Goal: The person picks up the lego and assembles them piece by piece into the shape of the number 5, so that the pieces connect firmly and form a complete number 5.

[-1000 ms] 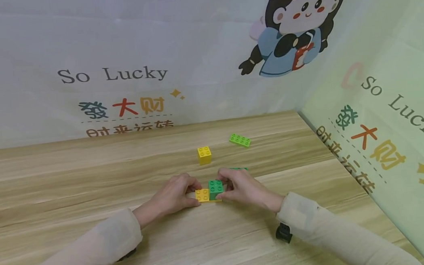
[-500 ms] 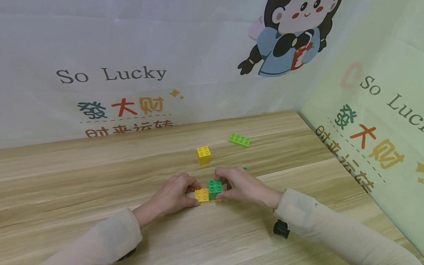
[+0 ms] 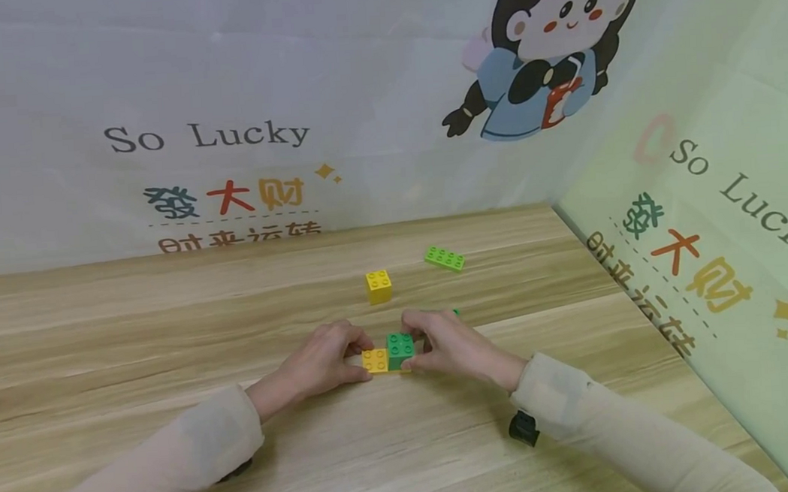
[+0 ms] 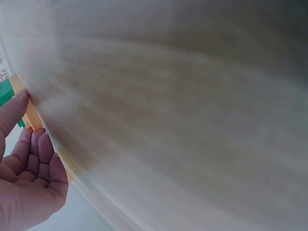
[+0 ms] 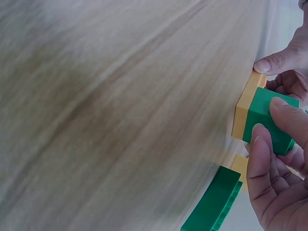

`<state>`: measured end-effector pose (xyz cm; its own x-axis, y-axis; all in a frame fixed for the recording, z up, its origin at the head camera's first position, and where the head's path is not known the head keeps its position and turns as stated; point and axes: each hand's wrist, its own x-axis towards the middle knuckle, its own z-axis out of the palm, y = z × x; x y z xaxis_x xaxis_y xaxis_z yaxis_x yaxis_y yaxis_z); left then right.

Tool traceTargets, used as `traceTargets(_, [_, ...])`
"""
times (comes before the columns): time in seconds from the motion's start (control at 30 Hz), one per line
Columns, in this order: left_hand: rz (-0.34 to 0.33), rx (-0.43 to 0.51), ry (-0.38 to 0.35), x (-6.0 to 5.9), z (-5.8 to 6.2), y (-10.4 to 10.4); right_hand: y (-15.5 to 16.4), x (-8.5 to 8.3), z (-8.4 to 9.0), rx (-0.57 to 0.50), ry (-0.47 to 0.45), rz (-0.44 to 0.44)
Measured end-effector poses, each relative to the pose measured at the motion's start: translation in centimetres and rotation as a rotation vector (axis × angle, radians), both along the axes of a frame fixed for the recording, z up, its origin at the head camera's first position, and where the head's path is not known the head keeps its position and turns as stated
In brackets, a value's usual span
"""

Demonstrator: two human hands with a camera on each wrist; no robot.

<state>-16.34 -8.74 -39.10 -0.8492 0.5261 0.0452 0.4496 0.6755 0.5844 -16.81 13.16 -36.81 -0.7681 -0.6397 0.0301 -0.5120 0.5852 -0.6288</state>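
Two stacked, three loose.
Left hand point(image 3: 325, 361) pinches flat orange plastic brick point(image 3: 375, 361); right hand point(image 3: 456, 349) pinches cubic green plastic brick point(image 3: 400, 352) atop; cubic yellow plastic brick point(image 3: 379, 287) untouched.

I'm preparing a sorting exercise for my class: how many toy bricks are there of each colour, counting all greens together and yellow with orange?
Green: 3 (square green brick in the right hand, light green brick, long dark green brick)
Yellow or orange: 2 (flat orange brick in the left hand, tall yellow brick)
Total: 5
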Motion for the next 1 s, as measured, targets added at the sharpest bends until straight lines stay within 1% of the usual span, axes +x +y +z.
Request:
traceTargets(0.27, [0.001,0.003,-0.001,0.1,0.1,0.0,0.0,0.2,-0.3,0.005,0.053,-0.016])
traceTargets(0.47, [0.002,0.008,0.0,0.1,0.1,0.0,0.1,0.3,-0.5,0.011,0.074,-0.032])
traceTargets(0.73, [0.004,0.019,-0.006,0.0,0.0,-0.2,0.1,0.4,-0.8,0.001,0.081,-0.042])
traceTargets(1.0, [-0.008,0.012,0.006,0.0,0.0,-0.2,0.2,0.5,-1.2,-0.039,0.069,-0.064])
